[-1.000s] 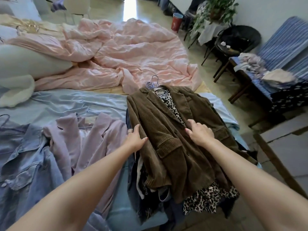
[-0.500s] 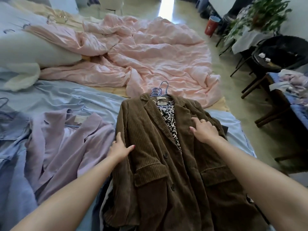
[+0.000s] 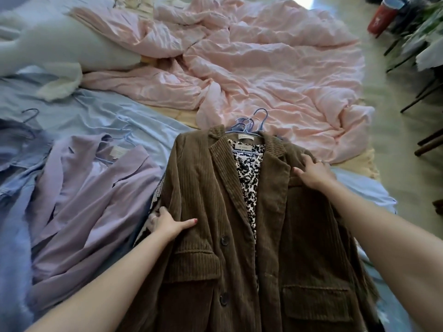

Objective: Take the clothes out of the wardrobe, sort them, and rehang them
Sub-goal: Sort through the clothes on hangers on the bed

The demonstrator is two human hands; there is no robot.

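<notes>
A brown corduroy jacket (image 3: 215,212) lies on top of a pile of hung clothes at the near edge of the bed. A leopard-print garment (image 3: 249,178) shows in its open front, and several blue hanger hooks (image 3: 251,123) stick out above its collar. My left hand (image 3: 167,224) grips the jacket's left sleeve edge, thumb on top. My right hand (image 3: 314,173) holds the jacket's right shoulder with bent fingers. A lilac blazer (image 3: 84,200) on a hanger lies spread to the left, with a blue denim jacket (image 3: 12,212) beyond it.
The clothes rest on a light blue sheet (image 3: 107,116). A crumpled pink duvet (image 3: 263,68) covers the far half of the bed, with a white pillow (image 3: 60,49) at the far left. On the floor to the right stand a red cup (image 3: 381,17), a plant and dark chair legs (image 3: 426,140).
The view has moved closer over the jacket. My right hand slid up from the jacket's front to its right shoulder; my left hand shifted to the left sleeve edge and took hold.
</notes>
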